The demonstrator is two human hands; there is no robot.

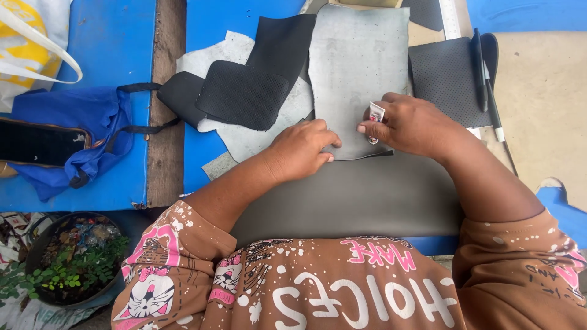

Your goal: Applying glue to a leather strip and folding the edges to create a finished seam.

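My left hand (304, 148) presses its fingertips on the lower left edge of a grey leather sheet (358, 58) that lies upright on the blue table. My right hand (408, 124) rests on the sheet's lower right and pinches a small white tube with red print (375, 116) between thumb and fingers. A wide dark grey leather piece (361, 195) lies under both forearms at the table's near edge.
Black perforated leather pieces (241, 95) and a pale cut scrap (214, 58) lie left of the sheet; another perforated piece (445, 76) with black pens (478, 64) lies right. A blue bag (79, 131) and a phone (36, 142) sit far left. A potted plant (67, 269) stands below.
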